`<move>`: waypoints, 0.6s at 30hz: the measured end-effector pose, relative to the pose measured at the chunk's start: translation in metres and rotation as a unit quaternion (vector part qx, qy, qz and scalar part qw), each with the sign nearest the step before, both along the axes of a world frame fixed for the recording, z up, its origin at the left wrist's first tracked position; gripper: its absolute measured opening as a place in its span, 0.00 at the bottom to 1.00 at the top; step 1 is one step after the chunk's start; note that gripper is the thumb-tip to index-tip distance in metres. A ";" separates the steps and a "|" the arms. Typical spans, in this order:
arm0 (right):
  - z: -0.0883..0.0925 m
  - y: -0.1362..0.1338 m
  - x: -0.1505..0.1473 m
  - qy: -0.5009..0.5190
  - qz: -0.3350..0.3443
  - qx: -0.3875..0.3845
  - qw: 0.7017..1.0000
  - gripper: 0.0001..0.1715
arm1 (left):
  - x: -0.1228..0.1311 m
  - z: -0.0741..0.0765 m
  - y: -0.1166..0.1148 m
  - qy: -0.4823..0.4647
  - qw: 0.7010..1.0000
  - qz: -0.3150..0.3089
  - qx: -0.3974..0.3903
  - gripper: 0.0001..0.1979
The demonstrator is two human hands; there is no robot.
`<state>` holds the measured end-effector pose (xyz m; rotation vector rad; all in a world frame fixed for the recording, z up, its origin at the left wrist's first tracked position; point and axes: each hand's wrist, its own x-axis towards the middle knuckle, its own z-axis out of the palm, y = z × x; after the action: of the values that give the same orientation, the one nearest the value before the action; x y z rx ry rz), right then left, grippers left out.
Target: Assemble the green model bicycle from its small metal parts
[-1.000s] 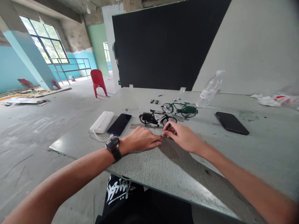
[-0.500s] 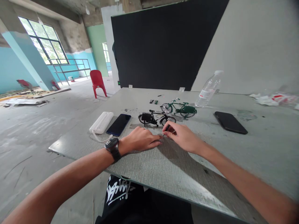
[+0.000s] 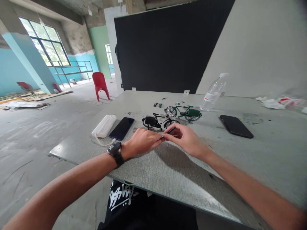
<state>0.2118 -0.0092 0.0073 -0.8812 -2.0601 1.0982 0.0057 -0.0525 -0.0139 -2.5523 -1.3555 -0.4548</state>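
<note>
My right hand [image 3: 183, 137] is closed round a thin dark stick-like piece [image 3: 171, 130], its thumb and forefinger pinched together at the left. My left hand [image 3: 146, 139], with a black watch on the wrist, lies low over the table, fingertips drawn together and meeting those of the right. Something tiny and pale shows where the fingertips touch; its kind is too small to tell. Just beyond the hands stands a black model bicycle [image 3: 157, 120], its front wheel partly behind my right hand. A green model bicycle [image 3: 183, 112] stands farther back to the right.
Small loose parts [image 3: 160, 105] lie behind the bicycles. On the left are a blue-black phone [image 3: 122, 128] and a white power bank [image 3: 104, 126] with a cable. To the right sit a plastic bottle [image 3: 213, 92], a black phone [image 3: 236, 126] and crumpled plastic wrapping [image 3: 283, 102].
My right hand has shifted slightly left, bringing its fingertips against those of my left hand. The left forefinger, stretched out before, has drawn in. The bicycles have stayed in place.
</note>
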 end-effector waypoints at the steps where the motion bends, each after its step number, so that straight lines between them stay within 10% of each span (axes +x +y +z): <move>1: 0.000 0.000 0.000 0.000 0.003 -0.004 1.000 0.16 | 0.000 0.000 0.000 -0.003 1.000 0.001 0.001 0.19; 18: -0.009 0.009 0.004 -0.073 -0.015 0.069 0.995 0.14 | 0.004 -0.001 0.000 0.019 0.999 0.028 -0.011 0.14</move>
<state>0.2162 -0.0001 -0.0013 -0.9426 -2.2045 0.8856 0.0100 -0.0522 -0.0144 -2.5191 -1.4216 -0.3806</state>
